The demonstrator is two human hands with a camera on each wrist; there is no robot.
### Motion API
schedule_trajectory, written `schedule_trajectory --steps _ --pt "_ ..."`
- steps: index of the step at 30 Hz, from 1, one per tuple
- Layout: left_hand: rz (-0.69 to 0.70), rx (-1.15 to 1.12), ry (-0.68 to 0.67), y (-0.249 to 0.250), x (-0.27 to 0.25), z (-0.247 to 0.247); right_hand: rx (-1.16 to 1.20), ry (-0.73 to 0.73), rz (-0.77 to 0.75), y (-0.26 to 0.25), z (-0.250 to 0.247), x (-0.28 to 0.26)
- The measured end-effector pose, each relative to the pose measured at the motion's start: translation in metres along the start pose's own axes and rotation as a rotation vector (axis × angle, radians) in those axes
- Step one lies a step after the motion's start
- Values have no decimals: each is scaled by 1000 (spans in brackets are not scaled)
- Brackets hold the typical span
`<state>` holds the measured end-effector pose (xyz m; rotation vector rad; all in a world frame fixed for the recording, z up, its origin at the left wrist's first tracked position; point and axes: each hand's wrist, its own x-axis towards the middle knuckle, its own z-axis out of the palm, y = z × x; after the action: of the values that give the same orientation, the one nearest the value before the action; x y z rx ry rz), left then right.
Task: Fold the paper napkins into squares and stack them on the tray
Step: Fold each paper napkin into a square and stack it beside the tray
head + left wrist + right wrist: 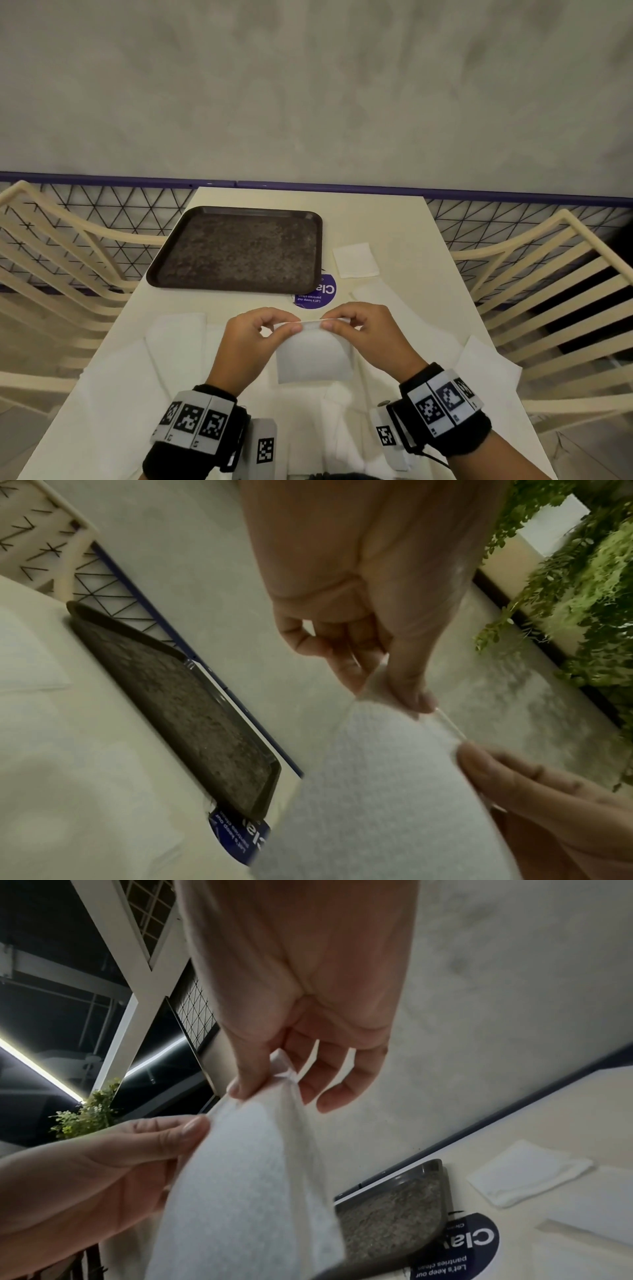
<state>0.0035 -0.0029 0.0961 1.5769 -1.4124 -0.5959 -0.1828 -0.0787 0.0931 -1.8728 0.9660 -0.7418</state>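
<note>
Cream table [404, 233] w/ dark tray [239, 251] at the far end, nothing on it. Folded napkin square [356, 260] lies just right of the tray. Napkin [313, 356] I'm folding hangs above the table btwn my hands: left hand [246, 342] & right hand [370, 334] each pinch its top edge.

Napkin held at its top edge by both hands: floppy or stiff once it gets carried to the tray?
Probably floppy: the napkin hangs and bows below where the left hand and right hand pinch it. Likely very light, since fingertip pinches hold it up. Its layers gape near the right thumb, so the fold may spring open on the tray.
</note>
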Motion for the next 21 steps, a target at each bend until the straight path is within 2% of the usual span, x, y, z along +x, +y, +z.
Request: schedule_trajectory --steps 7,13,15,18,21 --pt "-113 -111 -4 -3 -4 -6 69 -17 12 5 -2 -6" --pt "-135 -155 27 -7 -5 -4 122 -79 36 6 -7 -6" --pt "-146 -181 -23 -7 -5 -2 120 -87 42 6 -9 -5" --pt "-147 -174 -191 -7 -7 7 149 -66 46 7 -6 -4" --pt "-137 -144 -124 -4 -7 11 226 -47 96 13 -1 -4"
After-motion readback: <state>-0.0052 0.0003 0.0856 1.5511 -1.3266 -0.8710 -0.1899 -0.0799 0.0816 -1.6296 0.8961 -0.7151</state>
